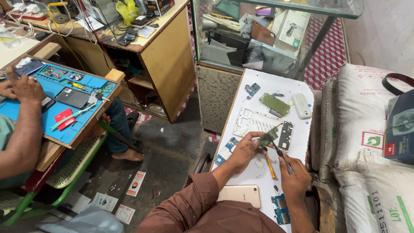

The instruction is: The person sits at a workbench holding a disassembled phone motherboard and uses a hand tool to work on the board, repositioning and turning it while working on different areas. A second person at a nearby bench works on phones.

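Several phone parts [276,103] around circuit board [268,138]

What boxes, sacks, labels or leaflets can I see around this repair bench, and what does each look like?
White sacks, right of the white table: stacked, with red and green printed marks.
Dark box, on the sacks: a fan picture on its side.
White box, inside the glass case: a small tool pictured on it.
Leaflets, on the floor at left: white, orange and red.
Black box, on the wooden counter.

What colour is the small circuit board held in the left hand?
Green; the small circuit board, pinched by the left hand, shows best in the head view.
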A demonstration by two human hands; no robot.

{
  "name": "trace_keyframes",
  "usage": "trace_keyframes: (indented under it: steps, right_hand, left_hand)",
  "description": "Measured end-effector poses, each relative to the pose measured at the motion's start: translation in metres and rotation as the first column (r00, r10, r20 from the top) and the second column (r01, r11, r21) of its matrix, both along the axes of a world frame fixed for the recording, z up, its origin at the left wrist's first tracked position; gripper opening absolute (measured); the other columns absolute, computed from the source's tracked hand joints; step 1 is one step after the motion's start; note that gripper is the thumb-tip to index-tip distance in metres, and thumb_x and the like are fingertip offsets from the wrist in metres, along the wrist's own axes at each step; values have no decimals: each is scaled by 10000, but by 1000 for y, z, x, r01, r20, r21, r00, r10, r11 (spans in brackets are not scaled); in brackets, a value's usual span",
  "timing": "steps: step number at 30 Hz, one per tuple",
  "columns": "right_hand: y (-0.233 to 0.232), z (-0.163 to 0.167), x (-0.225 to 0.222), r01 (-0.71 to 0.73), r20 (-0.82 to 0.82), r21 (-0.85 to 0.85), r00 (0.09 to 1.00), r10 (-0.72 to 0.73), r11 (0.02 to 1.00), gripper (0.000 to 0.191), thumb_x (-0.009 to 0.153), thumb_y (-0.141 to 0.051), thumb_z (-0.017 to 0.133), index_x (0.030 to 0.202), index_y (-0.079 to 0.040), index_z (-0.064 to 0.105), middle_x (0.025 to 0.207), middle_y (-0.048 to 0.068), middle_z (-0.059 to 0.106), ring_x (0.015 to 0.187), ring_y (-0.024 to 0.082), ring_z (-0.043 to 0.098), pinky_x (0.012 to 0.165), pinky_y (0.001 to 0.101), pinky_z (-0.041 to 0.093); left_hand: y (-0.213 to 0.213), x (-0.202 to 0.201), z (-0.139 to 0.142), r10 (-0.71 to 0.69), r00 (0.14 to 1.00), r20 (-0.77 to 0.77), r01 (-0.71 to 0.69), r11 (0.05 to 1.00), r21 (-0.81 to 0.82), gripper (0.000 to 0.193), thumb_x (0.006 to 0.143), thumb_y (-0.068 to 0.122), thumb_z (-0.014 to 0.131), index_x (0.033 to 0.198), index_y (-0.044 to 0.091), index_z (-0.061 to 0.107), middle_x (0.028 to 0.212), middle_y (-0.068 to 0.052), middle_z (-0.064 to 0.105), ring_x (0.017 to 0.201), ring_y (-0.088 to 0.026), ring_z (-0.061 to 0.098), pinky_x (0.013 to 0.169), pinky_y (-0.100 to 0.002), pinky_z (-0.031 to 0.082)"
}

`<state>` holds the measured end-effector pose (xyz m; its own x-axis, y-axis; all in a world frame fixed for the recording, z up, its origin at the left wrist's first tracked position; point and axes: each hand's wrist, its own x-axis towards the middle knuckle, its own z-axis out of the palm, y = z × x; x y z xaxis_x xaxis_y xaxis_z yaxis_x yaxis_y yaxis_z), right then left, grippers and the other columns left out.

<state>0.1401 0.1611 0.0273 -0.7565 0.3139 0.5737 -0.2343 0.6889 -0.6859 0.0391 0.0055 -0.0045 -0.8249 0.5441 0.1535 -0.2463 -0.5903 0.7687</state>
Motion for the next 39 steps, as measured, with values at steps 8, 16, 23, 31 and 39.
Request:
trace_keyframes:
  steps: [8, 16, 23, 31, 39]
  right_hand:
    - [-1, 1, 5, -72, 12, 19, 997, 72, 997, 186, 901, -29, 757, 1083, 9, 757, 941, 127, 742, 825, 166, 724, 676, 285, 564]
    - [-2, 3, 5, -50, 15, 0, 999, 50, 999, 158, 908, -22, 750, 1063, 9, 752, 930, 121, 741, 819, 157, 728, 637, 278, 569]
    - [-2, 2, 6, -39, -5, 8, 999, 39, 999, 135, 915, -24, 757, 1047, 3, 755, 944, 114, 746, 847, 154, 732, 682, 279, 577]
    - [1, -5, 4, -20, -15, 26, 1000, 20, 999, 144, 915, -27, 761, 1057, -3, 752, 946, 117, 746, 844, 155, 731, 672, 281, 573]
    - [-1, -2, 6, 2, -7, 5, 1000, -2, 1000, 184, 908, -20, 766, 1087, 18, 753, 957, 129, 742, 834, 164, 725, 674, 285, 557]
  left_hand:
    - [-5, 3, 6, 12, 1000, 26, -12, 1000, 7, 454, 1080, 290, 512, 1418, -11, 550, 1237, -114, 696, 1161, -175, 650, 976, -340, 531]
    - [-6, 3, 5, 12, 997, 78, -10, 999, -34, 464, 1081, 281, 521, 1467, 25, 561, 1194, -104, 715, 1102, -167, 648, 960, -345, 532]
    - [-4, -2, -5, 31, 993, 117, -30, 1000, -10, 463, 1040, 274, 611, 1427, 20, 602, 1222, -75, 720, 1114, -157, 650, 971, -334, 531]
    - [-5, 2, 6, 7, 995, 96, -4, 1000, -28, 541, 1039, 340, 589, 1469, 12, 564, 1169, -87, 724, 1089, -159, 645, 938, -327, 531]
    - [-7, 5, 16, -8, 998, 63, 10, 1000, -26, 497, 1077, 283, 529, 1495, 12, 525, 1172, -97, 720, 1087, -173, 648, 932, -349, 545]
